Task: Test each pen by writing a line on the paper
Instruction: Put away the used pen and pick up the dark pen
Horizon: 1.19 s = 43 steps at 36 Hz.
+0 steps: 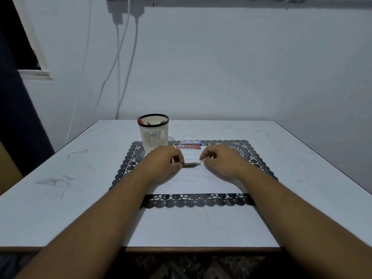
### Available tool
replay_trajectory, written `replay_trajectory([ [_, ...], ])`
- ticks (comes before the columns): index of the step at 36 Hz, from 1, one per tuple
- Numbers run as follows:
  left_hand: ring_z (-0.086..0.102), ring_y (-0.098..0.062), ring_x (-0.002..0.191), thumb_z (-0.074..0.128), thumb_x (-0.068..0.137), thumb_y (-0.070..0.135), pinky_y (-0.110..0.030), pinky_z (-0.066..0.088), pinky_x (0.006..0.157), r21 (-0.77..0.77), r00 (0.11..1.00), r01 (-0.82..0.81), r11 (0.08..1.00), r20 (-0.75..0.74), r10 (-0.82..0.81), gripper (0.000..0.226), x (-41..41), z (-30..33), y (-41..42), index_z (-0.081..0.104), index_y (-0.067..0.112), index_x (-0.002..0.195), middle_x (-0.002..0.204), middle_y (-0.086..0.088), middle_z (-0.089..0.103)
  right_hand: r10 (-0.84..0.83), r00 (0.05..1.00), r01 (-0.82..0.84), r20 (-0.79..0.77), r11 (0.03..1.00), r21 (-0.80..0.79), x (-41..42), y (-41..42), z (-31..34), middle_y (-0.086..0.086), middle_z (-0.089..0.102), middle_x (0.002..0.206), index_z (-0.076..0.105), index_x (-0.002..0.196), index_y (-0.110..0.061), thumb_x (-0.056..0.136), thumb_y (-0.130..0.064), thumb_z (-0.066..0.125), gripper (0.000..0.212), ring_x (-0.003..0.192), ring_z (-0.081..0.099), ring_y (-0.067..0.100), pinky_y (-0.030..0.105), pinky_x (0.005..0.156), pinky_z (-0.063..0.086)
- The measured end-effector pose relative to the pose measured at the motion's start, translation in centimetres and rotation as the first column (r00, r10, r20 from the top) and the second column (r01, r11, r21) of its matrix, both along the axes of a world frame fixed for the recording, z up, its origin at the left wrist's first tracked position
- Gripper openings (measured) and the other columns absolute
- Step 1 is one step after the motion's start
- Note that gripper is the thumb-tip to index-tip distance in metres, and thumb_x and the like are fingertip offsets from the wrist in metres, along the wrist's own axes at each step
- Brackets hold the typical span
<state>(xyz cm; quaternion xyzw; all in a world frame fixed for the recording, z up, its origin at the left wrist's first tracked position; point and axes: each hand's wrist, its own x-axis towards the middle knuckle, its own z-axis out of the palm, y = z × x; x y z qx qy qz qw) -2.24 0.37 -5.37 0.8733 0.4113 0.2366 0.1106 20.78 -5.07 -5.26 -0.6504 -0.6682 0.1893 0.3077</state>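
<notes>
paper [203, 181] on lacy black mat [198, 201]; left hand [164, 163] pinches slim dark pen [191, 164].

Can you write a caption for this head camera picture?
Left hand holds a pen over the paper; right hand beside its tip.

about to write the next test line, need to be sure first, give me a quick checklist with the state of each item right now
1. Pen in hand: ok, left hand pinches one end.
2. Cap off: cannot tell, right hand has its fingertips at the other end.
3. Pen in writing grip: not ok, it lies level above the paper.
4. Free space on paper: ok, its lower part is bare.
5. Other pens within reach: ok, they stand in the pen holder behind the left hand.
</notes>
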Motion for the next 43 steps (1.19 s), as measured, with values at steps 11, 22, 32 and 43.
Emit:
replay_trajectory([
  [11, 0.058, 0.008, 0.073, 0.073, 0.089, 0.01, -0.008, 0.041, 0.059, -0.096, 0.996, 0.015, 0.995, 0.086, -0.007, 0.012, -0.5, 0.1, 0.0, 0.077, 0.021, 0.091, 0.085, 0.011, 0.066, 0.109, 0.992, -0.11, -0.065, 0.994, -0.006, -0.2, 0.0, 0.0, -0.013, 0.068, 0.072, 0.078, 0.086, -0.024, 0.09, -0.02, 0.078, 0.006, 0.058, 0.053, -0.004, 0.01, 0.054, 0.039],
  [22, 0.057, 0.008, 0.071, 0.075, 0.09, 0.011, -0.008, 0.041, 0.059, -0.109, 0.997, 0.027, 0.994, 0.081, -0.018, 0.01, -0.4, 0.1, -0.1, 0.077, 0.022, 0.089, 0.083, 0.012, 0.065, 0.073, 0.997, -0.071, 0.037, 0.997, -0.032, -0.3, 0.1, -0.2, -0.017, 0.066, 0.066, 0.075, 0.083, -0.026, 0.095, -0.023, 0.074, 0.012, 0.059, 0.055, -0.006, 0.008, 0.06, 0.039],
  [32, 0.057, 0.006, 0.074, 0.074, 0.091, 0.013, -0.008, 0.041, 0.061, -0.126, 0.996, 0.021, 0.992, 0.088, -0.009, 0.01, -0.6, 0.2, -0.1, 0.077, 0.022, 0.09, 0.086, 0.012, 0.066, 0.045, 0.994, -0.041, 0.101, 0.998, -0.046, 0.3, 0.6, -0.2, -0.016, 0.07, 0.075, 0.074, 0.08, -0.027, 0.094, -0.025, 0.074, 0.013, 0.067, 0.059, -0.005, 0.02, 0.068, 0.038],
  [43, 0.056, 0.01, 0.073, 0.074, 0.092, 0.012, -0.011, 0.044, 0.063, -0.136, 0.994, 0.055, 0.989, 0.1, -0.041, 0.009, -0.5, 0.2, -0.4, 0.077, 0.021, 0.091, 0.086, 0.011, 0.065, 0.004, 0.999, -0.005, 0.05, 1.0, 0.017, -0.7, 1.3, -0.8, -0.007, 0.07, 0.077, 0.074, 0.082, -0.023, 0.094, -0.025, 0.073, 0.013, 0.067, 0.059, 0.008, 0.028, 0.062, 0.046],
])
